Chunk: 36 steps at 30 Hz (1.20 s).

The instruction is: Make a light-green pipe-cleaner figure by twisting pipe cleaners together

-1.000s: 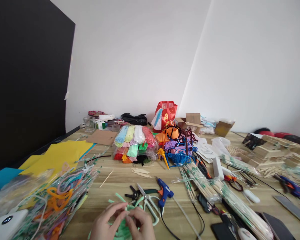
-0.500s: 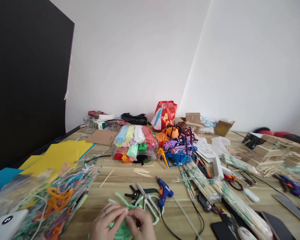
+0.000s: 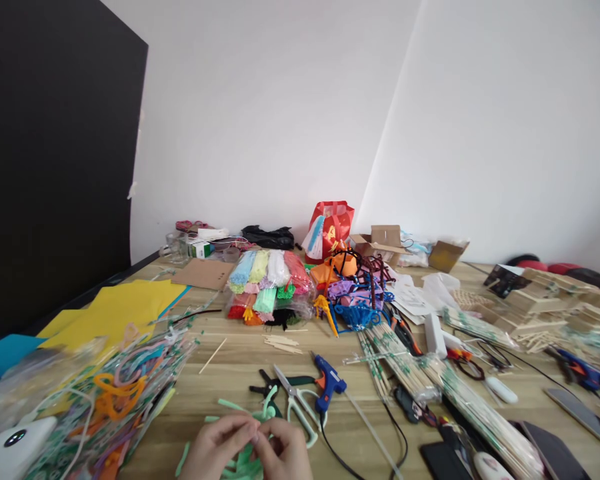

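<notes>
At the bottom centre of the frame, your left hand (image 3: 214,445) and right hand (image 3: 283,455) meet fingertip to fingertip, fingers curled in and pinching the green pipe cleaners (image 3: 238,464) between them. That bundle lies on the wooden table (image 3: 230,363) right under your hands, with loose ends poking out to the upper left and upper right. Just above your hands lie white-handled scissors (image 3: 296,402), black pliers (image 3: 269,386) and a blue glue gun (image 3: 330,383). A bag of coloured pipe cleaners (image 3: 115,393) fills the lower left.
</notes>
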Tool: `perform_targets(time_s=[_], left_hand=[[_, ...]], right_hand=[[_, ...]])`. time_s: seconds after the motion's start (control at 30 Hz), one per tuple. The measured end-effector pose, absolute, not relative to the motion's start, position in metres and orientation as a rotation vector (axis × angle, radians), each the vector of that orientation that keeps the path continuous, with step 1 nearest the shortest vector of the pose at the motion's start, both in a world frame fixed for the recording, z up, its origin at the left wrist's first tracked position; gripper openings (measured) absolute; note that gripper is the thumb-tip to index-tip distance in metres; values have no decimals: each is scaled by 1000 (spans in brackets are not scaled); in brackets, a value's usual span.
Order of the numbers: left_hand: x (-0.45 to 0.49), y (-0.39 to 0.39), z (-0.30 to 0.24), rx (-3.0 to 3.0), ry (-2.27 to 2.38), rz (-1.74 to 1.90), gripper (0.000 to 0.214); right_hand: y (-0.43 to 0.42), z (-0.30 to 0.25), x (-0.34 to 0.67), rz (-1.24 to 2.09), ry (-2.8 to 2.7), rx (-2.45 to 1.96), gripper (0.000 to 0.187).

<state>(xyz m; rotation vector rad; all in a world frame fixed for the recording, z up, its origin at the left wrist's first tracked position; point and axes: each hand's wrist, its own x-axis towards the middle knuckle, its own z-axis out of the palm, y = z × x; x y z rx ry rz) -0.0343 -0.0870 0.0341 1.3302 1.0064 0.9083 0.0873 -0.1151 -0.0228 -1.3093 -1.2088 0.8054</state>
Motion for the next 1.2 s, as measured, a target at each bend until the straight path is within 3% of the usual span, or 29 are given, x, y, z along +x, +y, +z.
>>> perform_targets(time_s=[0.47, 0.83, 1.2], left_hand=[[-38, -85, 41, 1365, 1140, 860, 29], [-38, -86, 42, 1510, 1189, 993, 17], [-36, -84, 31, 1249, 1174, 975, 38]], right_hand=[[-112, -28, 88, 780, -1203, -1338, 44], [-117, -13, 90, 843, -1264, -1311, 31], [-116, -11, 95, 813, -1280, -1226, 34]])
